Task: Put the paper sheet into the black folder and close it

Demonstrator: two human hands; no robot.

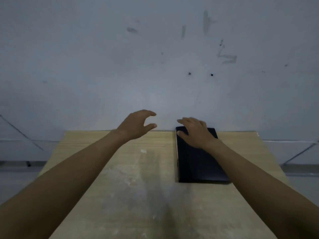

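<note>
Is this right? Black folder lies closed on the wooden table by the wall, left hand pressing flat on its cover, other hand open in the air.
Wrong hand. The head view shows the right hand flat on the closed black folder, on the wooden table by the wall; the left hand is open in the air.

- The left hand [136, 125] and the right hand [195, 131] are both bare, without gloves, rings or watch.
- Both forearms are uncovered; no sleeve reaches into view.
- Fingernails look short.

Matt black folder [198, 163], scuffed wood-grain table [120, 169]
</note>
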